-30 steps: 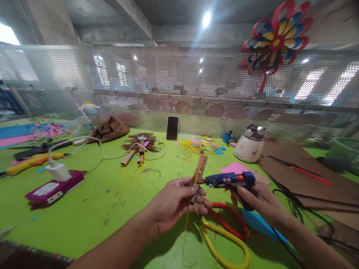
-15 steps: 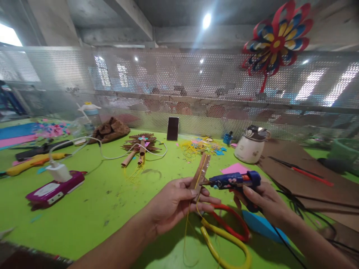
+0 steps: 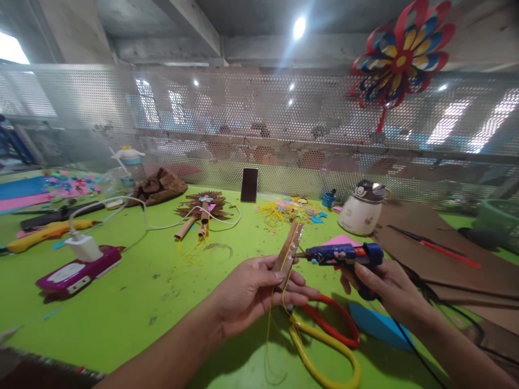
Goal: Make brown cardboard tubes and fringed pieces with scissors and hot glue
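Observation:
My left hand pinches a folded brown paper strip that has a yellow string along it and shiny glue near its upper end. The string's loose end hangs below the fingers. Wrapped round the handle of a dark blue glue gun is my right hand. The gun's nozzle points left, close to the strip's right edge; whether it touches cannot be told. Scissors with red and yellow handles lie under and right of my left hand, beside a blue paper piece.
A purple power strip with a white plug stands left. Behind are a brown paper craft, a phone, paper scraps and a white jug. Brown sheets and black cables lie right; a pinwheel hangs above.
The glue gun in my right hand has moved slightly right and up, its nozzle shifting from low on the strip to its right edge. My left hand has barely moved.

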`<state>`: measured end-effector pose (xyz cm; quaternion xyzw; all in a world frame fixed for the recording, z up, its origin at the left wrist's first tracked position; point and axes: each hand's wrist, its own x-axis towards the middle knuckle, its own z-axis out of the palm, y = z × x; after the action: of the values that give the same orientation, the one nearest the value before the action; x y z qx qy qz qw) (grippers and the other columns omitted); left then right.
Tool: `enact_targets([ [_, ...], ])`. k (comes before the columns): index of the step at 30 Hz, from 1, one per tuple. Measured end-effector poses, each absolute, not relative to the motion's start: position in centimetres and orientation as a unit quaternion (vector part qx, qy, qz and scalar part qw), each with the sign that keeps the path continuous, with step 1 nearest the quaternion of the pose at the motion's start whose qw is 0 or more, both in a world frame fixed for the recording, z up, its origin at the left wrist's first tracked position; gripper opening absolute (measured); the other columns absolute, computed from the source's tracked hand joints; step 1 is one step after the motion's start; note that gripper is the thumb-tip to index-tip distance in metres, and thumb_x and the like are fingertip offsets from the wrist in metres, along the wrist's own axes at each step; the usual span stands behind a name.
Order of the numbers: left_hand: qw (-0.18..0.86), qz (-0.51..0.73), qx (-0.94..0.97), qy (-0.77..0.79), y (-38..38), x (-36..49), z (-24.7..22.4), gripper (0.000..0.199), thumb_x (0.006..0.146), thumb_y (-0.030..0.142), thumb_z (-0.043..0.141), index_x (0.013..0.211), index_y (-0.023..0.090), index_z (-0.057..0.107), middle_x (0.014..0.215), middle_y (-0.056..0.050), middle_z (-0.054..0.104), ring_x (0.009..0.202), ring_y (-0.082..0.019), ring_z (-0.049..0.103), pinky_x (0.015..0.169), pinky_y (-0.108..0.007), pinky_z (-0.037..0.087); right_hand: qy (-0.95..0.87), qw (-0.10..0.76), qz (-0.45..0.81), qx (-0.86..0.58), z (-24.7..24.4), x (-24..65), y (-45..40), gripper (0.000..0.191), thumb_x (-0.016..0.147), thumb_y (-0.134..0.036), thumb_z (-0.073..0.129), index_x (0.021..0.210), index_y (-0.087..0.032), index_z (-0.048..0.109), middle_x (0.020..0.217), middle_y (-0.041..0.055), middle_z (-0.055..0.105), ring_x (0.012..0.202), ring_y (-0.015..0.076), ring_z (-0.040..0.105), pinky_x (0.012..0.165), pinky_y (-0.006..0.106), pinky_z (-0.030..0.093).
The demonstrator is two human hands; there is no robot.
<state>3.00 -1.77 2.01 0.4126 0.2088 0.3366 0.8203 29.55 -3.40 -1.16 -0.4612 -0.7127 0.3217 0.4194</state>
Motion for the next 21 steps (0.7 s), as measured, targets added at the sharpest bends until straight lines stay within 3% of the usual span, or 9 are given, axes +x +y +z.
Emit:
enact_targets([
  [7,0.822,0.326,0.421,0.202,-1.8,3.1,2.0,0.015,0.083,0.010,0.052,0.093,0.003,0.060,0.088,-0.014,0.060,0.090,-0.029,0.067,0.078,-0.032,0.051,-0.715,0.409,0.349,-0.447,-1.7,29.5,-3.3,0.044,0.087,-0.049,0.049,0.065,-0.014,0.064,0.059,0.0037,0.057,0.050,0.0120,0.046,0.044,0.025,0.034],
  [11,0.817,0.326,0.425,0.215,-1.7,3.1,1.8,0.016,0.080,0.008,0.050,0.092,0.005,0.059,0.085,-0.013,0.061,0.075,-0.021,0.066,0.061,-0.026,0.049,-0.689,0.451,0.355,-0.444,-1.7,29.7,-2.9,0.040,0.088,-0.048,0.048,0.074,-0.014,0.064,0.062,0.0046,0.058,0.056,0.0155,0.053,0.048,0.026,0.038],
  [14,0.819,0.336,0.408,0.222,-1.6,3.1,1.5,0.018,0.078,0.007,0.049,0.094,0.008,0.058,0.080,-0.010,0.060,0.060,-0.013,0.059,0.048,-0.019,0.039,-0.672,0.472,0.343,-0.456,-1.1,29.6,-2.8,0.041,0.087,-0.049,0.049,0.072,-0.014,0.064,0.062,0.0058,0.059,0.057,0.0166,0.054,0.050,0.027,0.039],
  [21,0.813,0.344,0.401,0.244,-1.8,3.1,1.3,0.022,0.076,0.012,0.051,0.096,0.010,0.058,0.072,-0.003,0.054,0.050,-0.005,0.043,0.040,-0.017,0.020,-0.662,0.500,0.319,-0.458,-0.7,29.3,-2.9,0.043,0.086,-0.051,0.049,0.065,-0.015,0.061,0.063,0.0076,0.058,0.061,0.0193,0.054,0.052,0.030,0.039],
])
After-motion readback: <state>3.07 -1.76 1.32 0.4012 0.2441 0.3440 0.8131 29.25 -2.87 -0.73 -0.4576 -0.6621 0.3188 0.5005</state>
